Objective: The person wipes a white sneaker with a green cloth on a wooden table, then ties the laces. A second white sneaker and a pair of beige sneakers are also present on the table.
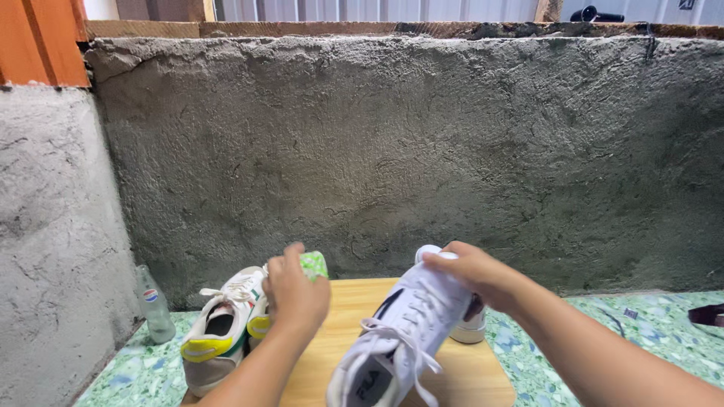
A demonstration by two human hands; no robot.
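Your right hand (471,273) is closed over the toe end of a white sneaker (403,332), fingers wrapped on top, the shoe tilted with its tongue and laces toward you. Your left hand (296,290) is clenched around a green cloth (314,264), just left of that sneaker, not touching it. Under both sits a small wooden desk (483,377). Behind the right hand, another white shoe (473,325) rests on the desk's far right edge. Left of your left hand, a white, green and yellow sneaker pair (219,332) stands on the speckled green floor (641,316). Far left, a clear plastic bottle (154,301) stands against the rough concrete wall (407,151).
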